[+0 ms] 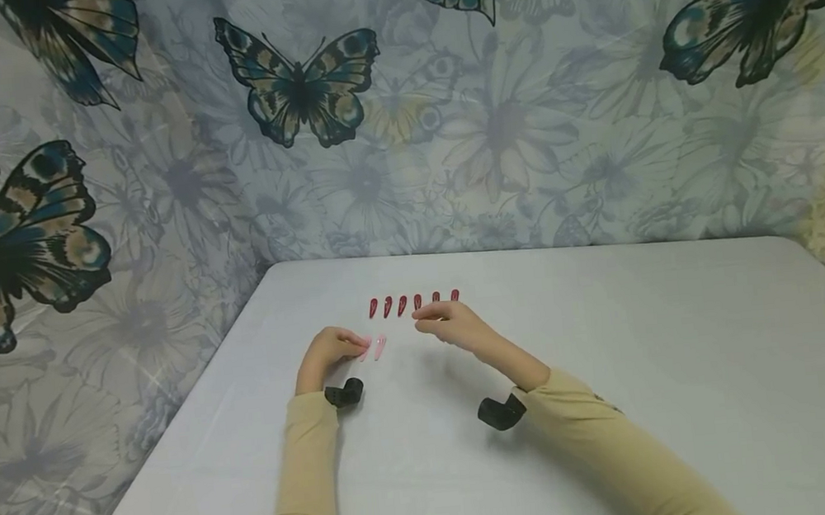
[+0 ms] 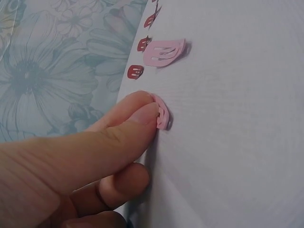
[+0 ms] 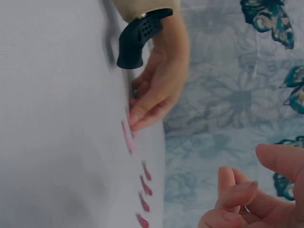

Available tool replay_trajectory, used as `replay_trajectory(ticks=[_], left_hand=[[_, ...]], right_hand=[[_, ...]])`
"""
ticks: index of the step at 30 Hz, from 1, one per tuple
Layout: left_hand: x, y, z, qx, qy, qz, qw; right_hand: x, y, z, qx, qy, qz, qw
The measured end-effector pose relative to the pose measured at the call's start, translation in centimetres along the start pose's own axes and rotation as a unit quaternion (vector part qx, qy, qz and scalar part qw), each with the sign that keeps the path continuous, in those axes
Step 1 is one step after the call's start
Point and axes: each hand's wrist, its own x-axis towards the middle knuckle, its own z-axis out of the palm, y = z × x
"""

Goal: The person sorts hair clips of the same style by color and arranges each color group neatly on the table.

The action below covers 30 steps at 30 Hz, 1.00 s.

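Observation:
In the head view my left hand [image 1: 332,351] pinches a pink hair clip [image 1: 364,352] at the white table's surface. The left wrist view shows thumb and forefinger on this clip [image 2: 163,114], covering part of it. Beside it lies a second pink snap hair clip [image 1: 380,347], apart from the fingers. Above the table my right hand [image 1: 456,325] hovers near a row of red hair clips [image 1: 402,306], with nothing visible in its grasp. Its thumb stands away from the loosely bent fingers in the right wrist view.
The red clips stand side by side in a row farther back on the white table [image 1: 654,367]. Black wrist cameras [image 1: 502,412] jut from both sleeves. A butterfly-and-flower patterned backdrop [image 1: 400,126] rises behind the table and on its left.

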Motion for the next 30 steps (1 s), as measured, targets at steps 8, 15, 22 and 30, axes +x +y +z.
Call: replay_trajectory(ticks=[8,15,22,30], left_hand=[[0.1,-0.4,-0.1,0.000,-0.002,0.003,1.0000],[-0.2,-0.1,-0.1,-0.009,-0.001,0.011,0.9999],[-0.4,-0.1,-0.3,-0.022,0.002,0.016,0.9996],[-0.3,-0.1,-0.4,-0.026,-0.003,0.019,0.9995]], right_hand=[[-3.7,0.2,-3.8,-0.021,0.007,-0.024,0.9995],[-7.0,1.1,-6.6,-0.052,0.034,-0.049,0.9969],[-9.1,3.0,-8.1,-0.078,0.051,-0.099,0.9908],[-9.4,6.9,-9.9,-0.091,-0.028,-0.167,0.9812]])
